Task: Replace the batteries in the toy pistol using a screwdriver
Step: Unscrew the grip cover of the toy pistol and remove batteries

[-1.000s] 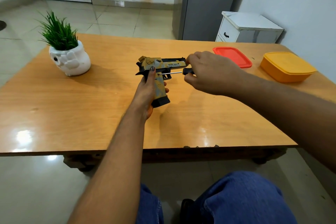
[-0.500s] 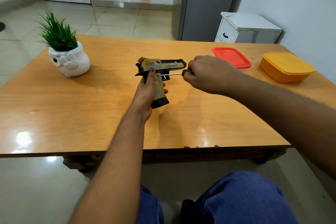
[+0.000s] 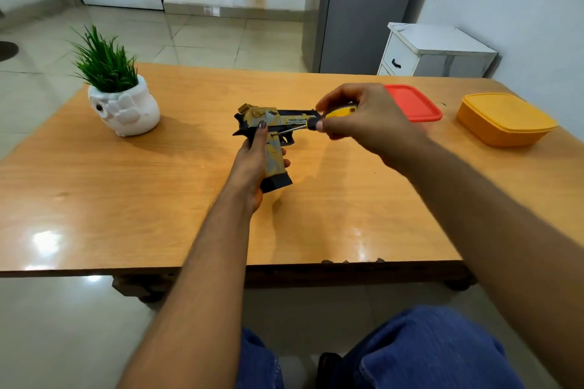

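Head view: camouflage-painted plastic toy pistol [image 3: 274,136], slim metal-shafted screwdriver [image 3: 311,124].

The toy pistol [image 3: 268,129], patterned yellow, grey and black, is held above the counter with its barrel pointing toward 3 o'clock and its handle toward 6 o'clock. The yellow-and-black screwdriver [image 3: 319,120] is angled with its tip set against the pistol's side.

1 head-worn view, facing forward and down, close above a wooden table [image 3: 126,199], both forearms entering from below
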